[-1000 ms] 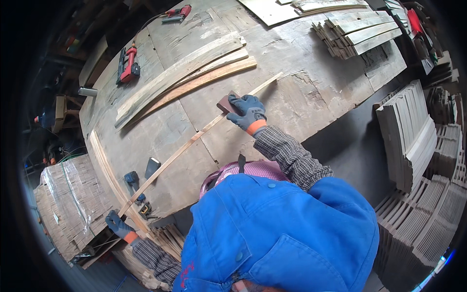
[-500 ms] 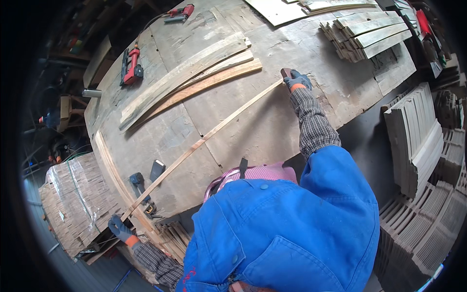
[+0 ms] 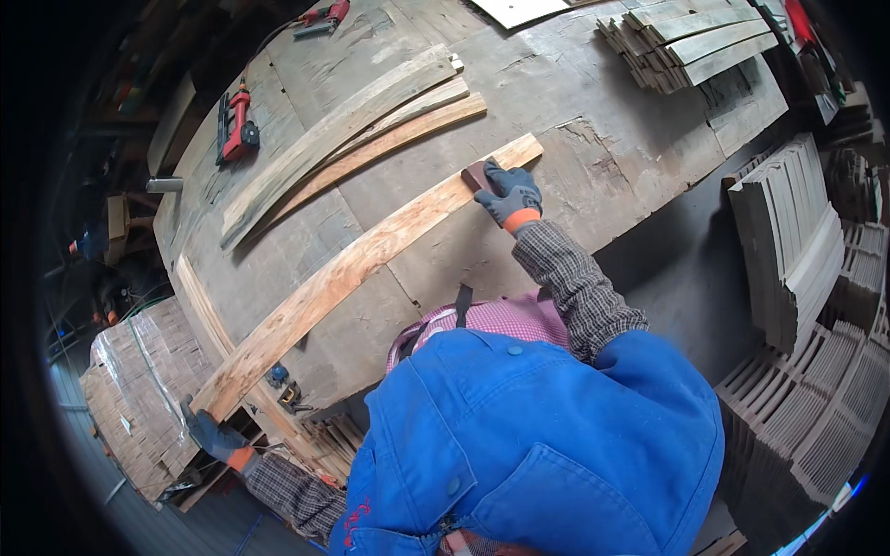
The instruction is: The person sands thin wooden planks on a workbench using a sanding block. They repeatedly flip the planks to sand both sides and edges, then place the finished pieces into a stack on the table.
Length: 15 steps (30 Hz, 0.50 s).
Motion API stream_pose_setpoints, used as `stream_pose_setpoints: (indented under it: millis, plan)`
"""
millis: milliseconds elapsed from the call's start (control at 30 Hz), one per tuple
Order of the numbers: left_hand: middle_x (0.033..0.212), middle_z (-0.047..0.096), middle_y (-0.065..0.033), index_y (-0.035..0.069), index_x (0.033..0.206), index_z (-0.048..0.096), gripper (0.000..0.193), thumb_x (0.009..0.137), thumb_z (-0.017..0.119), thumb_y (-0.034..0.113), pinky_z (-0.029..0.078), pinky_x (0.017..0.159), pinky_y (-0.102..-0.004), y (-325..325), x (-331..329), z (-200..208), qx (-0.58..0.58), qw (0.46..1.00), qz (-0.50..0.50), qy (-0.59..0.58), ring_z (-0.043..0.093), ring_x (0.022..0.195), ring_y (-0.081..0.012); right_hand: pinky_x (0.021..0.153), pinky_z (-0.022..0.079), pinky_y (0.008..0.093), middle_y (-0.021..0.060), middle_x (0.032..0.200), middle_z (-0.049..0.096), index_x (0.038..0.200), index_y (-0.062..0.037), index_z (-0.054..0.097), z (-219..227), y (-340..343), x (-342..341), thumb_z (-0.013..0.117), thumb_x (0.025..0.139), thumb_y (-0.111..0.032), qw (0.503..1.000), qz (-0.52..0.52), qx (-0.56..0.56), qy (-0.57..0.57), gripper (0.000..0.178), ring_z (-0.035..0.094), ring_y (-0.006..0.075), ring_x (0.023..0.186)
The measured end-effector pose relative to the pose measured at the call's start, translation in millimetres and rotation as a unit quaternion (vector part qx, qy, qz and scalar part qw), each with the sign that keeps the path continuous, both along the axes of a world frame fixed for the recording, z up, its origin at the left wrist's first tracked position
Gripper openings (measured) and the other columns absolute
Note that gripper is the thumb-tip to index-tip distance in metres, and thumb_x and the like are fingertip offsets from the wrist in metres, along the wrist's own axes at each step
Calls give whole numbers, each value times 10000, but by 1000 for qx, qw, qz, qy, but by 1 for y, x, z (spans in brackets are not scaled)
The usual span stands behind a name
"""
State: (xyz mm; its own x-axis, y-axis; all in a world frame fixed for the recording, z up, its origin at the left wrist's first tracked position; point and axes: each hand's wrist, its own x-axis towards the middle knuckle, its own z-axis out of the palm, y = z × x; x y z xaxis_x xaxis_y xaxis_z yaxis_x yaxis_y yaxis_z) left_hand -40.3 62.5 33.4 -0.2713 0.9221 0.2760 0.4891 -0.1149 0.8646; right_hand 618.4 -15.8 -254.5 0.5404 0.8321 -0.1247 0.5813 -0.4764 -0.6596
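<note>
my feed evenly lit across the plywood worktable, soft shadow beside the stacked wooden slats between one and two o'clock, glare on plastic wrap at eight, bluish flare at four, murk at ten, straight edges bowing, black fisheye rim

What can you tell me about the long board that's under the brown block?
The board looks like bare wood, pale tan with reddish-brown streaks along its grain. It is long and narrow, broad face up, slanting across the worktable from lower left to upper right; its bowed outline may be lens distortion. The gloved left hand is at its near end, while the gloved right hand holds the brown block against it near the far end.
</note>
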Motion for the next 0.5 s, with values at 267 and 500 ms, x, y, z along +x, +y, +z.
stream_pose_setpoints:
  millis: [267,500]
  plan:
    - [1329,582,-132,-44,1398,523,439,1000,535,140,443,1043,-338,1,-23,-18,-25,995,37,-88,575,1184,-230,1041,431,461,157,1275,605,1401,-306,588,-2,10,-15,752,745,-552,998,56,-16,-24,720,541,360,1202]
    - [1335,585,-114,-33,1377,540,414,980,493,77,383,1092,-351,-9,-51,-35,-39,994,25,-95,536,1200,-212,1106,411,411,155,1401,575,1487,-283,493,-66,29,120,723,783,-557,966,-133,-221,29,791,536,323,1275]
